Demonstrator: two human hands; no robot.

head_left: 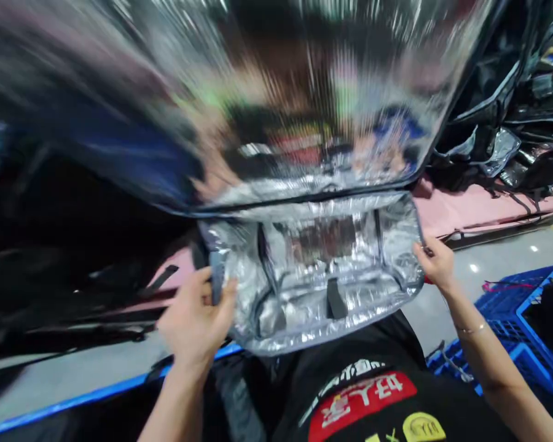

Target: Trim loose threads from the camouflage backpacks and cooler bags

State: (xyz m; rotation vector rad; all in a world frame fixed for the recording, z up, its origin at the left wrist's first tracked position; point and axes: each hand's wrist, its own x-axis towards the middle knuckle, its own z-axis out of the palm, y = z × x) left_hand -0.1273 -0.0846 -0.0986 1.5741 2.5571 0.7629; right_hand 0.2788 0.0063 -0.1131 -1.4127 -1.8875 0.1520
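An insulated bag [304, 334] with a shiny silver foil lining is held wide open in front of my body. Its large foil-lined flap [322, 166] rises at the top and is smeared by motion. My left hand [196, 313] is closed round the bag's left edge, thumb on the foil side. At the right edge, my right hand [435, 261] pinches the rim near a dark zipper end. Dark seams run along the inside, and a short dark strap [335, 299] lies at the front of the lining.
Behind the bag runs a pink surface [461, 212] with more black and silver bags [498, 153] on its right part. Blue plastic crates [511, 307] stand at the lower right, holding dark items. Another blue rim [87, 393] crosses the lower left. Dark material fills the left side.
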